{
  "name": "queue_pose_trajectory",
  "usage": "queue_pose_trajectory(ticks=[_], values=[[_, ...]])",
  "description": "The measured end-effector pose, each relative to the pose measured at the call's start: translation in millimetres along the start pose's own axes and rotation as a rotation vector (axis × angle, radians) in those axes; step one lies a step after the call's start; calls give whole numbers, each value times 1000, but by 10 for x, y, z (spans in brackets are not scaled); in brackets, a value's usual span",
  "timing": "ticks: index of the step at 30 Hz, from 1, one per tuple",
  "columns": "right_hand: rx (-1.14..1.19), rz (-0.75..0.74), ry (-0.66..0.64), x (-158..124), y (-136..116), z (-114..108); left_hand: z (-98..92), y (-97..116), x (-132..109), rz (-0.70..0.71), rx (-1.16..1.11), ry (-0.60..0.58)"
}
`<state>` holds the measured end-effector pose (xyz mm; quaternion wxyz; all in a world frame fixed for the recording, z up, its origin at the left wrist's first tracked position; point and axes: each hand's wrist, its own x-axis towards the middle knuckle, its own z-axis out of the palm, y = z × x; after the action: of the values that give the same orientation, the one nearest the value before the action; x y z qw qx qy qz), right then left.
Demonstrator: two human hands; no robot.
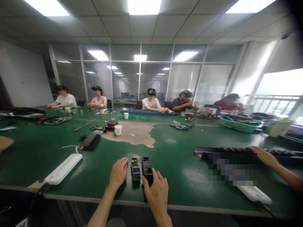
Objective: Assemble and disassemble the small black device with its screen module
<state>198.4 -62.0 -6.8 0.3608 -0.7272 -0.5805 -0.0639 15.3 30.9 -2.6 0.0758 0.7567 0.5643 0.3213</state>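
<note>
Right hand around half-hidden black casing

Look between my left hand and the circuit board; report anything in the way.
Nothing visible stands in the way: a strip of green tabletop separates the left hand from the circuit board. The black casing, held at its near end by the right hand, lies on the board's other side.

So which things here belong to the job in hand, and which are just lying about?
In hand, judging by the hands:
- black case, held by the right hand
- circuit board, beside the left hand

Apparently lying about:
- nearer paper cup
- bottle
- green basket
</note>
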Motion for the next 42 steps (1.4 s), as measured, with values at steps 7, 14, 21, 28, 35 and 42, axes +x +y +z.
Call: queue_pose_trajectory(ticks=[7,14,21,28,35,42], values=[[170,43,17,43,-25,-51,-16,12,-21,-16,10,3],[427,-19,15,187,-329,-190,-2,-6,-17,-48,-17,-1],[294,-44,11,169,-528,-90,2,-16,-25,-44,-45,14],[166,-64,-20,119,-666,-134,6,-35,-12,-9,-49,18],[82,-80,-27,-31,-558,19,15,-56,8,-7,-45,1],[57,-68,-2,0,-518,89,44,-70,11,1,-45,-1]])
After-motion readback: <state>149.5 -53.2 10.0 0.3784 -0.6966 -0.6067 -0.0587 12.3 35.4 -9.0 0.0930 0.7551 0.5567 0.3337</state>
